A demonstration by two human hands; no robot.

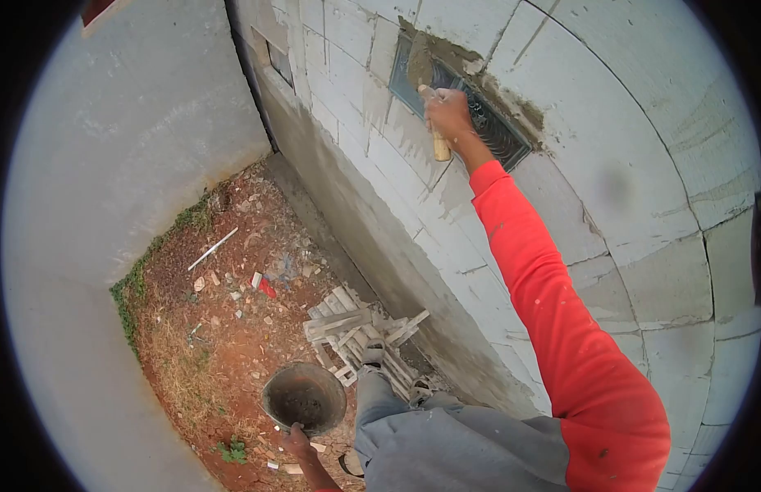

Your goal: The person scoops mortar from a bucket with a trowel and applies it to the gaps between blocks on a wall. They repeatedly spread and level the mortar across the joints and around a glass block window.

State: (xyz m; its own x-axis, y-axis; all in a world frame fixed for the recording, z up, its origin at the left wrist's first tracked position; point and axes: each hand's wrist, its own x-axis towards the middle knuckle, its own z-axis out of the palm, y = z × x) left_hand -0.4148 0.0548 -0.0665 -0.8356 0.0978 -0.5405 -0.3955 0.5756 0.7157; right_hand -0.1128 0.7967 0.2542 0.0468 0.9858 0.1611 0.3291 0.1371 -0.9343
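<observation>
Holding the trowel [420,72] up in our right hand [448,112], fingers wrapped tight round the wooden handle, which pokes out just below the fist. The blade sits right above it, against the top-left corner of the glass-block window [499,135]. Down low, our left hand [297,440] is clamped on the near rim of the bucket [267,392], with grey mortar just beyond the fingers.
</observation>
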